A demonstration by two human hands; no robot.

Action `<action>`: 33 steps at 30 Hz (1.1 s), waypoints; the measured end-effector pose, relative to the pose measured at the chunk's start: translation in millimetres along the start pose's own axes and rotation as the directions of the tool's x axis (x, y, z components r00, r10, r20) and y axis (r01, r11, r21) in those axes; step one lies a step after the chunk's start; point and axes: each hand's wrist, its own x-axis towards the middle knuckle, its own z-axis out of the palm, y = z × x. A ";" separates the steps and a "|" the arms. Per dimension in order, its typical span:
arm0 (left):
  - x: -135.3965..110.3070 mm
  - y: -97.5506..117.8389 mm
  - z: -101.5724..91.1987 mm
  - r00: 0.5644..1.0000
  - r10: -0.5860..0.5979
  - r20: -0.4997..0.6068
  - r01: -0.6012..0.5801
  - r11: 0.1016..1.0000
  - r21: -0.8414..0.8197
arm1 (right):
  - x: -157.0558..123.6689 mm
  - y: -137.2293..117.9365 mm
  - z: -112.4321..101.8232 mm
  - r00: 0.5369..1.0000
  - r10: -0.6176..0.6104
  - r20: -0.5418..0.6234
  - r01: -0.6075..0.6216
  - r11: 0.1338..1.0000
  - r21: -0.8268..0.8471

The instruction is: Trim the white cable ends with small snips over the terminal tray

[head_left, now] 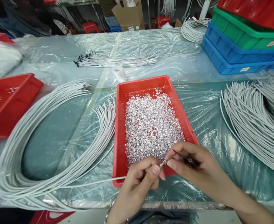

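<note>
My left hand [141,180] pinches a white cable [95,182] close to its end, between thumb and fingers. The cable runs off to the left from my fist. At its tip, my right hand [193,168] closes thumb and forefinger on a small shiny metal piece [165,162], touching the cable end. A dark, thin, pointed tool [189,160] also lies in my right hand, partly hidden by the fingers. Both hands are over the near edge of a red tray [118,124], which holds a thick layer of tiny silvery metal pieces [151,121].
A looped bundle of white cables [13,155] lies left, another bundle [249,118] right. Black-tipped cables [118,60] and a white roll [120,74] are behind the tray. A second red tray [17,105] sits far left; stacked blue and green crates [235,46] stand back right.
</note>
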 end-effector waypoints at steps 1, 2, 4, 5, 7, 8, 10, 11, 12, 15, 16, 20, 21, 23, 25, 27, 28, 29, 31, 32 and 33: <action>0.6 -0.1 -0.2 1.000 -0.001 0.009 0.001 1.000 -0.009 | -0.3 1.6 2.0 0.998 -0.051 -0.037 0.049 0.998 -0.038; 1.1 0.0 -0.3 1.000 0.000 0.018 0.000 1.000 -0.025 | -0.7 3.2 3.6 0.993 -0.103 -0.062 0.099 0.992 -0.073; 2.0 0.3 0.0 1.000 -0.001 0.020 0.002 0.997 -0.073 | -1.2 5.8 6.0 0.980 -0.186 -0.073 0.177 0.976 -0.124; 2.1 0.4 0.2 1.000 0.001 0.014 0.000 0.995 -0.098 | -1.2 6.7 6.8 0.975 -0.212 -0.067 0.201 0.969 -0.140; 1.8 0.3 0.3 1.000 -0.004 0.000 0.004 0.991 -0.132 | -0.3 7.5 7.6 0.969 -0.244 -0.048 0.234 0.960 -0.156; 1.4 0.0 0.0 1.000 -0.010 0.002 0.010 0.990 -0.142 | 0.4 7.6 7.7 0.967 -0.253 -0.032 0.245 0.956 -0.159; 0.5 -0.9 -1.1 1.000 -0.024 0.018 0.026 0.988 -0.150 | 1.6 7.5 7.5 0.960 -0.281 -0.008 0.275 0.943 -0.187; 0.0 -1.5 -1.9 0.999 -0.028 0.031 0.033 0.988 -0.151 | 2.0 7.5 7.3 0.953 -0.302 -0.003 0.295 0.931 -0.214; -0.4 -2.1 -2.8 0.999 -0.030 0.041 0.036 0.988 -0.150 | 2.1 7.5 7.2 0.945 -0.328 -0.003 0.318 0.915 -0.247; -1.1 -3.3 -4.8 0.998 -0.037 0.052 0.044 0.990 -0.138 | 0.9 8.0 7.6 0.915 -0.404 0.002 0.383 0.864 -0.326; -1.1 -3.3 -5.2 0.998 -0.045 0.050 0.051 0.990 -0.131 | 0.1 8.1 7.9 0.908 -0.420 0.005 0.396 0.853 -0.340; -0.6 -2.7 -5.4 0.996 -0.070 0.060 0.076 0.990 -0.117 | -2.2 8.6 9.5 0.893 -0.449 -0.013 0.406 0.818 -0.408; -0.4 -2.6 -5.3 0.996 -0.067 0.060 0.074 0.990 -0.117 | -2.4 8.9 9.7 0.893 -0.450 -0.015 0.403 0.814 -0.419; -0.2 -2.5 -5.2 0.997 -0.051 0.056 0.057 0.992 -0.111 | -2.7 9.3 10.0 0.890 -0.457 -0.007 0.410 0.804 -0.431; -0.4 -2.8 -5.1 0.997 -0.039 0.061 0.045 0.995 -0.093 | -3.0 9.5 10.0 0.874 -0.486 0.007 0.438 0.782 -0.442; -0.9 -3.3 -5.0 0.997 -0.031 0.064 0.036 0.996 -0.079 | -3.3 8.6 10.2 0.852 -0.523 0.023 0.473 0.751 -0.461; -1.3 -3.7 -4.9 0.998 -0.031 0.060 0.035 0.997 -0.074 | -3.4 7.7 10.3 0.847 -0.531 0.028 0.479 0.738 -0.475; -1.7 -4.1 -4.7 0.998 -0.026 0.053 0.029 0.997 -0.072 | -3.5 6.6 10.6 0.844 -0.536 0.029 0.480 0.729 -0.489; -2.5 -5.0 -4.3 0.999 -0.016 0.028 0.018 0.998 -0.065 | -3.6 4.2 11.3 0.840 -0.542 0.027 0.477 0.714 -0.512; -2.8 -5.4 -4.0 1.000 -0.014 0.020 0.015 0.998 -0.060 | -3.7 3.4 11.6 0.836 -0.548 0.026 0.480 0.707 -0.519; -3.0 -5.6 -3.6 1.000 -0.010 0.013 0.011 0.998 -0.054 | -3.9 3.1 11.9 0.831 -0.555 0.029 0.485 0.698 -0.527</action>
